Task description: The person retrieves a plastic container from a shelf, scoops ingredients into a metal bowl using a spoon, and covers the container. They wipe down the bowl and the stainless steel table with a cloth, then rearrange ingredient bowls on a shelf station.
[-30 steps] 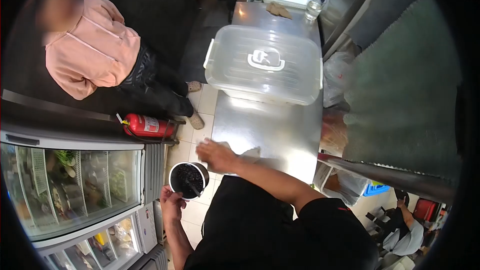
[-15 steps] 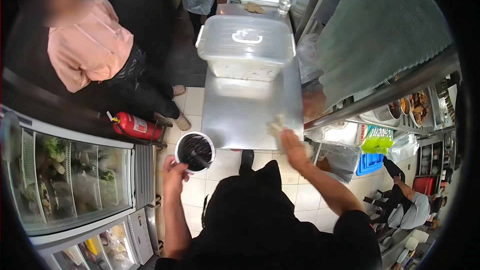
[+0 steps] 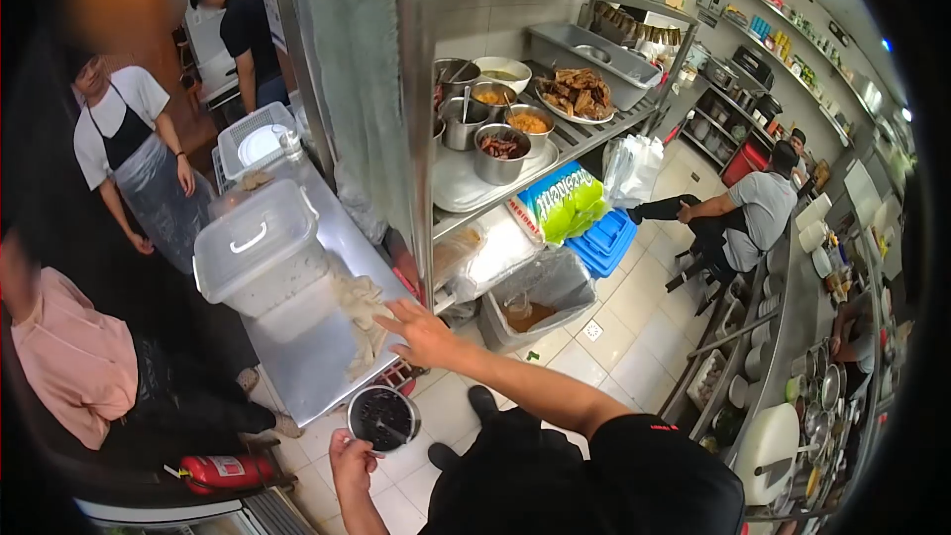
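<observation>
My left hand [image 3: 355, 461] grips the rim of a round, pale-rimmed container [image 3: 414, 423] holding something dark, with what looks like a utensil in it. It is held low, just off the near end of the steel table [image 3: 309, 362]. My right hand [image 3: 424, 335] is open, fingers spread, at the table's right edge. A crumpled beige cloth [image 3: 362, 322] lies on the tabletop right beside those fingertips; whether they touch it I cannot tell. Farther back on the same table stands a lidded clear plastic box [image 3: 260, 248] with a white handle.
Right of the table, a steel shelf holds metal pots [image 3: 502, 154] of food and a plate of browned meat [image 3: 577, 95]. Below are a lined bin [image 3: 540, 302] and a blue crate [image 3: 602, 241]. People stand at left; another person [image 3: 758, 208] sits at right. A fire extinguisher [image 3: 223, 473] is lower left.
My view has swung to the right, bringing the shelf and kitchen aisle into sight. My right hand has let go of the cloth, which lies on the table. My left hand still holds the container.
</observation>
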`<state>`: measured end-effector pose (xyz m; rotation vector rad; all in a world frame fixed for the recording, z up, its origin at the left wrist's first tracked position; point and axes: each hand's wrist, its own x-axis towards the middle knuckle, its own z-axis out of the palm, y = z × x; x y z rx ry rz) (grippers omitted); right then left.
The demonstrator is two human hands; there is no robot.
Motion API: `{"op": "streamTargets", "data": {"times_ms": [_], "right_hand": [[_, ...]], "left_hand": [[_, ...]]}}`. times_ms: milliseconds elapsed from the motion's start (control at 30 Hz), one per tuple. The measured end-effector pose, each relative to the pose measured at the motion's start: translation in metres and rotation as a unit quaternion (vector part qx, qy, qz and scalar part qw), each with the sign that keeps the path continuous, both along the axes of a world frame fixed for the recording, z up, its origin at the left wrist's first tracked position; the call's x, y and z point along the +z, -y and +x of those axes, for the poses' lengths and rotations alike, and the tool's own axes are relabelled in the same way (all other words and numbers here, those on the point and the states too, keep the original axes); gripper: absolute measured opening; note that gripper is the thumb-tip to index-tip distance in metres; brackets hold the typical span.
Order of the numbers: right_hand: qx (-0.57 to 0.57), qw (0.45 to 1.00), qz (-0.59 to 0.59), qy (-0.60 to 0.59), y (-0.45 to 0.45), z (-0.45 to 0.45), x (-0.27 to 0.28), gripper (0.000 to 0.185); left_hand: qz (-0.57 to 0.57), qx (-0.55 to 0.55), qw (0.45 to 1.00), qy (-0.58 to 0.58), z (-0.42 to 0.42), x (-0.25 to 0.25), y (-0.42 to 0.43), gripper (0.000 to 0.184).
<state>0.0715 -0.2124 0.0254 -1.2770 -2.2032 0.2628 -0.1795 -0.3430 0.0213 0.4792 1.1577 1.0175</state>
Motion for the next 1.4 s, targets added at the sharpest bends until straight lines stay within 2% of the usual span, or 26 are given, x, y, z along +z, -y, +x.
{"op": "streamTargets", "data": {"times_ms": [67,133,167,267,333,400,500,567,700,800,867,933,967,1033,1067,1133,1200,1233,1267,1333,1400], "right_hand": [[-0.052,0.998,-0.041,-0.007,0.018,0.035,-0.040,0.052],[-0.108,0.975,-0.181,-0.067,0.034,0.079,-0.087,0.048],[-0.124,0.968,-0.209,-0.067,0.051,0.100,-0.099,0.048],[-0.075,0.958,-0.278,0.006,0.089,0.168,-0.154,0.048],[-0.070,0.932,-0.355,0.008,0.104,0.204,-0.182,0.049],[-0.072,0.918,-0.391,0.004,0.106,0.236,-0.171,0.050],[-0.061,0.927,-0.370,-0.021,0.091,0.285,-0.178,0.048],[-0.122,0.913,-0.372,-0.112,0.086,0.297,-0.157,0.041],[-0.141,0.918,-0.339,-0.153,0.048,0.308,-0.111,0.043],[-0.072,0.905,-0.415,-0.062,0.018,0.291,-0.086,0.048],[0.006,0.931,-0.363,-0.039,0.003,0.268,-0.097,0.048],[0.086,0.924,-0.373,0.006,-0.012,0.228,-0.074,0.052],[0.125,0.925,-0.358,0.011,-0.019,0.204,-0.088,0.051],[0.212,0.928,-0.306,0.002,-0.027,0.154,-0.098,0.048],[0.253,0.929,-0.270,-0.017,-0.035,0.125,-0.085,0.047],[0.299,0.917,-0.261,-0.032,-0.054,0.070,-0.046,0.048],[0.299,0.948,-0.102,0.025,-0.088,0.010,-0.055,0.061],[0.239,0.969,-0.064,0.017,-0.105,-0.014,-0.057,0.067],[0.178,0.984,-0.024,0.010,-0.116,-0.034,-0.062,0.073],[0.066,0.986,-0.097,0.122,-0.123,-0.070,-0.085,0.082],[0.291,0.957,0.011,-0.006,-0.072,-0.087,-0.124,0.064]], "left_hand": [[-0.005,-0.023,1.000,-0.011,0.025,0.013,-0.001,0.025],[-0.004,-0.039,0.999,-0.013,0.051,0.030,-0.009,0.024],[-0.003,-0.057,0.998,-0.007,0.065,0.039,-0.018,0.023],[0.032,-0.087,0.995,-0.028,0.117,0.071,-0.052,0.021],[0.048,-0.073,0.996,-0.013,0.159,0.092,-0.082,0.020],[0.082,-0.031,0.994,0.066,0.209,0.115,-0.110,0.020],[0.130,-0.028,0.991,0.032,0.266,0.138,-0.149,0.021],[0.129,-0.009,0.991,0.032,0.284,0.135,-0.161,0.022],[0.111,0.025,0.993,0.040,0.287,0.119,-0.153,0.022],[0.073,0.072,0.995,0.012,0.270,0.089,-0.113,0.021],[0.032,0.117,0.993,-0.008,0.253,0.067,-0.082,0.022],[0.018,0.187,0.982,-0.026,0.234,0.045,-0.048,0.024],[0.010,0.216,0.976,-0.025,0.224,0.037,-0.031,0.024],[0.008,0.307,0.948,-0.079,0.206,0.023,0.005,0.025],[-0.002,0.325,0.942,-0.080,0.200,0.021,0.022,0.025],[-0.005,0.428,0.894,-0.131,0.188,0.023,0.052,0.024],[-0.016,0.475,0.869,-0.133,0.179,0.023,0.083,0.023],[-0.021,0.519,0.844,-0.134,0.176,0.021,0.099,0.022],[-0.027,0.520,0.843,-0.132,0.172,0.018,0.113,0.022],[-0.036,0.583,0.803,-0.121,0.168,0.010,0.139,0.021],[-0.092,0.588,0.795,-0.117,0.157,-0.010,0.164,0.021]]}}
